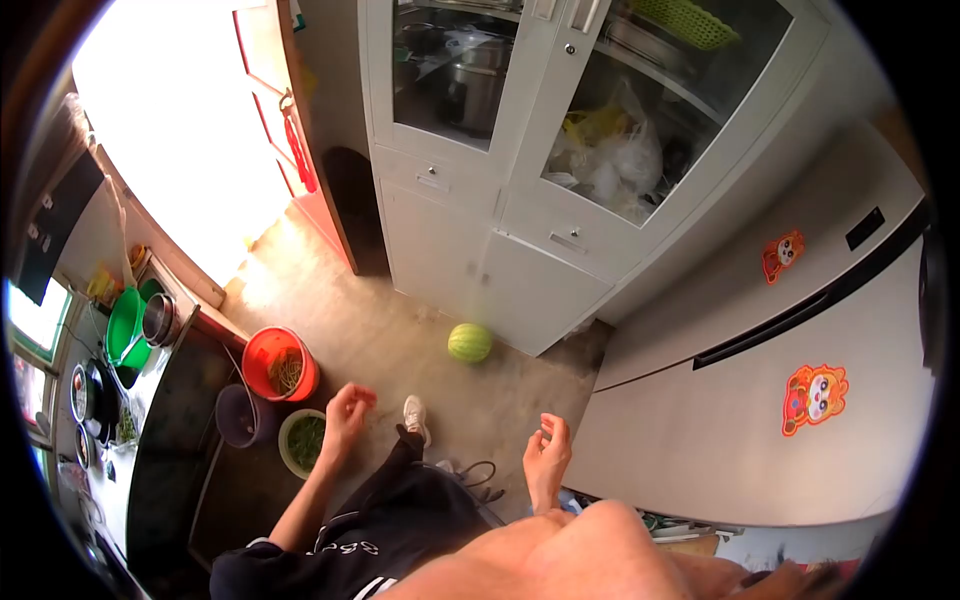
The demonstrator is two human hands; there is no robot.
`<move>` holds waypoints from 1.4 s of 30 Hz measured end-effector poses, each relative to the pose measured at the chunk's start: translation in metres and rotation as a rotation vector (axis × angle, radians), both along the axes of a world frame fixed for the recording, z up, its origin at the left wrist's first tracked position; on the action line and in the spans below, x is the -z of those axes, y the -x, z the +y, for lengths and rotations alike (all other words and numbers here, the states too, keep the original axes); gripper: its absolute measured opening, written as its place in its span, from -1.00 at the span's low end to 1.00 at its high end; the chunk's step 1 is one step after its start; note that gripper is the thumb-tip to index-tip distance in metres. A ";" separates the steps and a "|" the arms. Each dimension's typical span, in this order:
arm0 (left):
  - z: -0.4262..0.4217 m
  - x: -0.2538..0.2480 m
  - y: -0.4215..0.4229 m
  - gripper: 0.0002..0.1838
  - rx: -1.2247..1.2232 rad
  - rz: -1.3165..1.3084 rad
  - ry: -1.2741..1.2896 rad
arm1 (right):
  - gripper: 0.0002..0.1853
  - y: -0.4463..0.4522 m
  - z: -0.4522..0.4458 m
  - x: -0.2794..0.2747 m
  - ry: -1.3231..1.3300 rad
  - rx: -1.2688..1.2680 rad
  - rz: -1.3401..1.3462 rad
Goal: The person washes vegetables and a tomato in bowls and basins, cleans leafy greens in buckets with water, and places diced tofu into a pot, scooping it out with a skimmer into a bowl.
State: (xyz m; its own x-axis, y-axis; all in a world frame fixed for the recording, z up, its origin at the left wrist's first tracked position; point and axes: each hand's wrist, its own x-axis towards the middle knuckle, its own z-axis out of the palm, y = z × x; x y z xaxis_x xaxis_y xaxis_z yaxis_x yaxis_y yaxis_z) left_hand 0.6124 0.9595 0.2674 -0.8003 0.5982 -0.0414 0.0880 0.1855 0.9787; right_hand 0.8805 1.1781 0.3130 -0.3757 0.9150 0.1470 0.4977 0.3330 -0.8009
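Note:
My left hand [347, 418] hangs in the air above the floor, fingers loosely curled and apart, with nothing held. Nearest to it are a pale tub of green leaves [303, 443] and a red bucket [281, 364] with stringy plant matter inside. On the right, my right hand [547, 455] is raised, its bent fingers apart and empty, close to the grey refrigerator. A striped green watermelon [469, 343] rests on the floor ahead, in front of the white cabinet [440, 220]. Neither hand touches any of these things.
A dark bucket [243, 415] stands beside the red one. The counter [118, 490] at left holds a green basin [126, 325] and metal bowls. At right is the refrigerator [690, 430] with cartoon stickers. An open door [300, 150] stands beside a bright doorway. My shoe [416, 418] shows below.

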 end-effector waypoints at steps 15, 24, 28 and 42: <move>0.365 -0.242 0.209 -0.67 0.410 0.371 -0.637 | -0.70 0.134 0.089 -0.023 0.035 0.109 0.124; 0.484 -0.357 0.227 -0.49 0.321 0.398 -0.724 | -0.74 0.149 0.147 -0.038 0.044 0.131 0.155; 0.502 -0.369 0.223 -0.48 0.250 0.412 -0.651 | -0.74 0.150 0.173 -0.049 0.019 0.129 0.216; 0.514 -0.368 0.221 -0.55 0.181 0.465 -0.575 | -0.76 0.172 0.227 -0.046 0.018 -0.041 0.233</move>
State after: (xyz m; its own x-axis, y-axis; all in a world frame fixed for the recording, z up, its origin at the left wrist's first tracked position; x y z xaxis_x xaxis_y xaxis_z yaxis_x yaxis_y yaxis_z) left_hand 0.3910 1.4735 0.6351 -0.5461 0.5472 0.6343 0.4957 -0.3993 0.7713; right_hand 0.7084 1.4052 0.3590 -0.3708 0.9027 0.2181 0.2850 0.3341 -0.8984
